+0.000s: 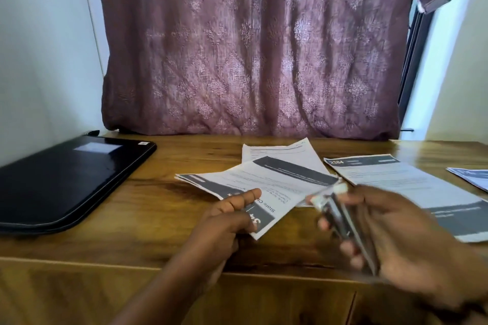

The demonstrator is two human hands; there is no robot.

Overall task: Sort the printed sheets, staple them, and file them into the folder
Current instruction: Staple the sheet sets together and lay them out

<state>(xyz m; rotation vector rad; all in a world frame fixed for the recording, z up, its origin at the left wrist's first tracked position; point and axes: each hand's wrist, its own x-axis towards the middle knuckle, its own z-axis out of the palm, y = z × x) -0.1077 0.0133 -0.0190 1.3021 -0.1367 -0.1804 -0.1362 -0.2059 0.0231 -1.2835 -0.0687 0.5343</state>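
My left hand [232, 216] pinches the near corner of a small set of printed sheets [264, 179] with dark header bands, lifted slightly off the wooden table [163, 208]. My right hand [390, 240] grips a stapler [343, 224], blurred by motion, its front end close to the right corner of that set. A black folder [66, 179] lies shut at the left of the table. Another printed sheet [412, 187] lies flat at the right, partly behind my right hand.
More white sheets [280, 150] lie behind the held set. A further sheet's corner [472, 177] shows at the right edge. A mauve patterned curtain [250, 47] hangs behind the table. The table's front edge runs just below my hands.
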